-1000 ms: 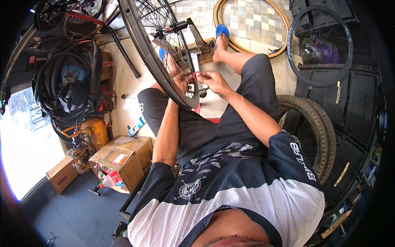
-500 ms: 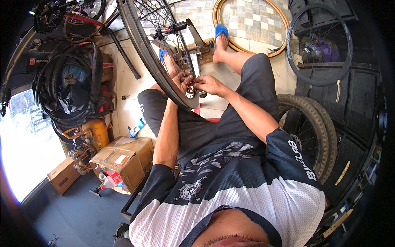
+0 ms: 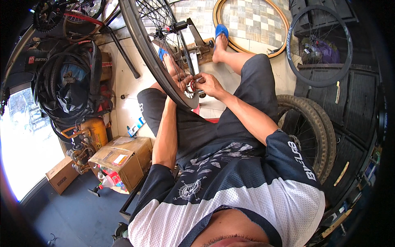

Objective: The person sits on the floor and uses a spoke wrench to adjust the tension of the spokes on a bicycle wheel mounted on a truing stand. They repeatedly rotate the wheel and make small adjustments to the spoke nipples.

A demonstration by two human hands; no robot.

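A black bicycle wheel (image 3: 154, 70) stands upright between my knees, mounted in a stand (image 3: 196, 50) with a wooden base. My right hand (image 3: 209, 85) is at the wheel's near end, its thumb and fingers pinched beside the spokes on a small red spoke wrench (image 3: 192, 85). My left hand (image 3: 180, 80) reaches in from the left, partly hidden behind the rim. Its curled fingers meet the spokes right by the wrench; what they grip, if anything, I cannot make out.
Tan-walled tires (image 3: 284, 24) lie on the floor ahead. Another wheel (image 3: 290, 53) leans at the right, above two knobby tires (image 3: 325, 136). On the left are a heap of black tires (image 3: 45, 90), an orange compressor (image 3: 96, 131) and a cardboard box (image 3: 135, 158).
My right hand's fingers have shifted slightly up around the red wrench, and more of the wrench shows. My left hand stays at the spokes, and the wheel looks nearly unmoved.
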